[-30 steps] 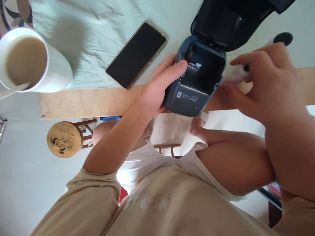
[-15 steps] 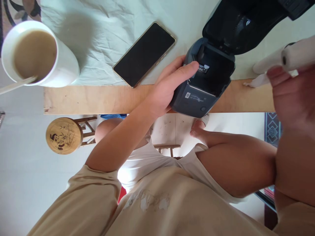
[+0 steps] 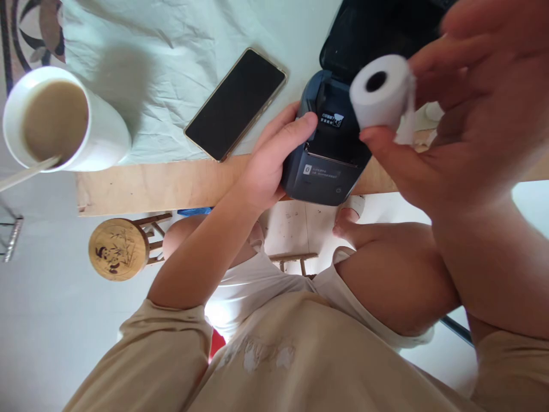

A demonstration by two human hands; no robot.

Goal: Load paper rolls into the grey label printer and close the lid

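My left hand [image 3: 278, 151] is closed around the left side of a dark portable thermal printer [image 3: 321, 177], its thumb at the rim of the paper bay. The printer's black lid [image 3: 369, 34] is swung up, and a small printed label shows inside the bay. Between the thumb and fingers of my right hand [image 3: 467, 126] is a small white paper roll [image 3: 380, 94] with a dark core. The roll is just above the right part of the bay, with a loose paper end hanging on its right. Whether it touches the printer I cannot tell.
A phone [image 3: 235, 103] with a dark screen lies on the pale cloth [image 3: 171, 34], left of the printer. A white cup [image 3: 103, 131] of milky brown drink with a spoon stands farther left. The wooden table edge [image 3: 163, 183] runs across, above a round stool [image 3: 118, 249].
My right hand has carried a paper roll leftward from the right edge to over the open printer. The left hand keeps its hold. The view has shifted slightly.
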